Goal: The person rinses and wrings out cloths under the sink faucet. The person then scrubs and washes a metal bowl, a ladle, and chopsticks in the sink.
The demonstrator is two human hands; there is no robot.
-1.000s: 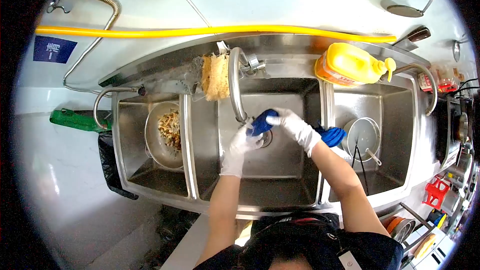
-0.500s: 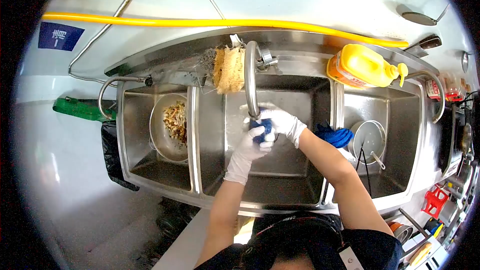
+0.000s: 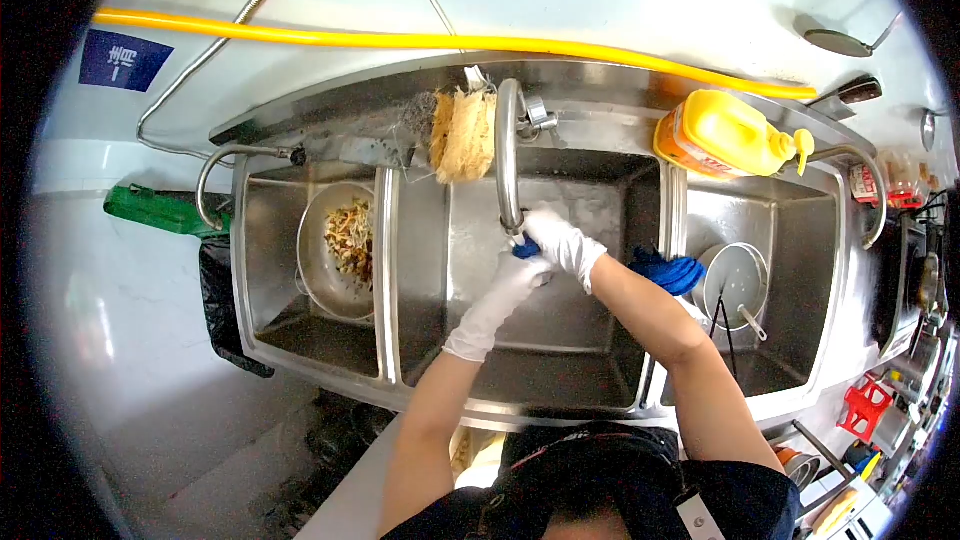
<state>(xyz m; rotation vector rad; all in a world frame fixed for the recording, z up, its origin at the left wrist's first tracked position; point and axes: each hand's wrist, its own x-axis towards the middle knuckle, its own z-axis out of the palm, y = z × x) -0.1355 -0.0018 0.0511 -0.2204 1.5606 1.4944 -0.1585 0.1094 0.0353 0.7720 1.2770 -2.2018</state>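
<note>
Both my hands wear white gloves and meet over the middle basin (image 3: 560, 330) of a steel sink, just below the spout of the curved faucet (image 3: 508, 140). Between them is bunched a blue cloth (image 3: 525, 248), mostly covered by the gloves. My left hand (image 3: 520, 275) is closed on its lower side. My right hand (image 3: 553, 238) grips it from above and to the right. A second blue cloth (image 3: 668, 272) hangs over the divider on the right, apart from my hands.
In the left basin stands a pan (image 3: 315, 280) with food scraps. The right basin holds a white pot (image 3: 733, 285) with a handle. A loofah-like scrubber (image 3: 465, 135) and a yellow pump bottle (image 3: 725, 135) sit on the back ledge. A yellow hose (image 3: 400, 38) runs along the wall.
My hands have turned and drawn closer around the blue cloth, so less of it shows. My left hand has tilted further toward the right.
</note>
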